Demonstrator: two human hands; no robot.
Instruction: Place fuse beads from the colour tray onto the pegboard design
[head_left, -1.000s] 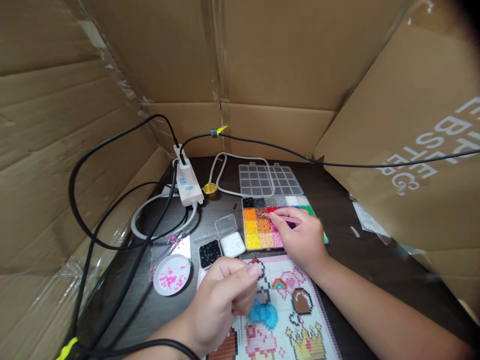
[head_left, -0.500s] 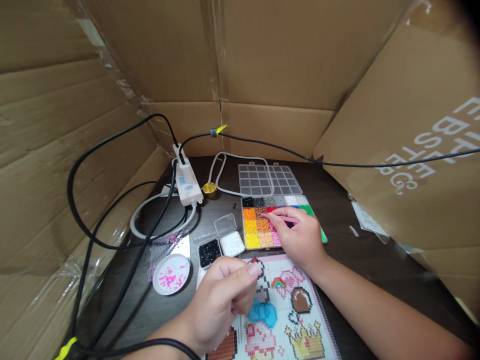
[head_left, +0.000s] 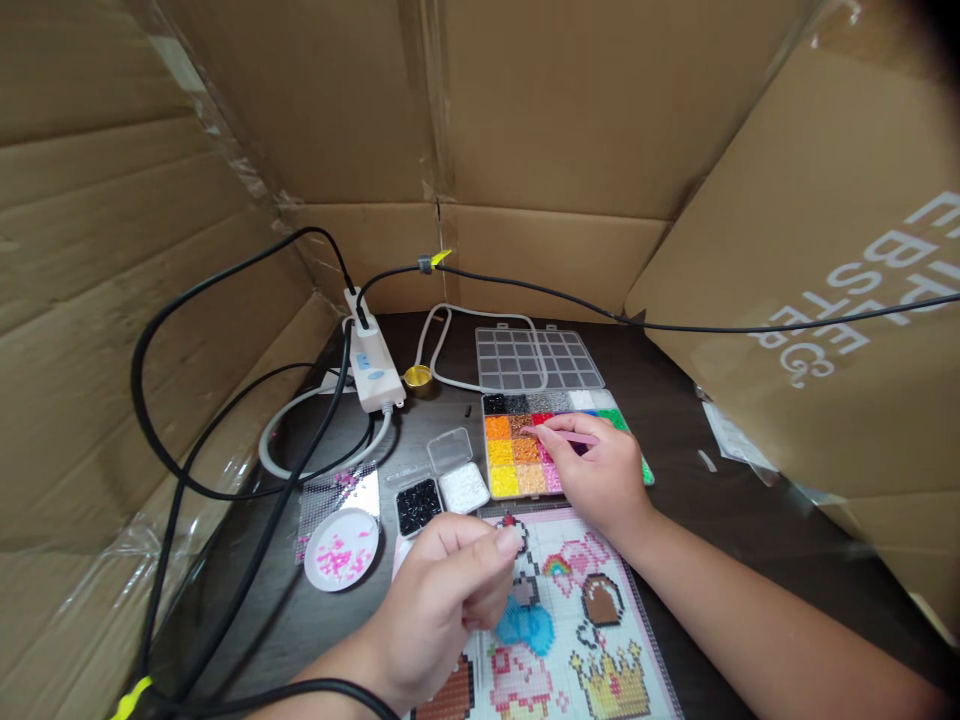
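Pink tweezers [head_left: 574, 437] are pinched in my right hand [head_left: 604, 475], their tips at the brown beads [head_left: 521, 426] in the open, sectioned bead box [head_left: 652, 480]. My left hand [head_left: 450, 600] is closed, thumb pressed against the curled fingers; whatever it may hold is hidden. It hovers over the pattern sheet [head_left: 559, 535], which shows pixel pictures such as a crown, a rainbow and an ice cream. A blue translucent piece [head_left: 529, 625] lies on the sheet just right of that hand. Small boxes of black beads [head_left: 418, 507] and white beads [head_left: 465, 488] stand between the hands and the power strip.
To the left, a white dish [head_left: 311, 570] of pink beads overlaps a dotted pegboard [head_left: 319, 500]. A power strip [head_left: 375, 375] with black cables [head_left: 255, 560] stands behind, beside a small gold cup [head_left: 418, 377]. Cardboard walls [head_left: 555, 120] surround the dark table [head_left: 720, 560].
Almost nothing differs: both hands and the tweezers hold the same places, and the view has shifted very slightly.
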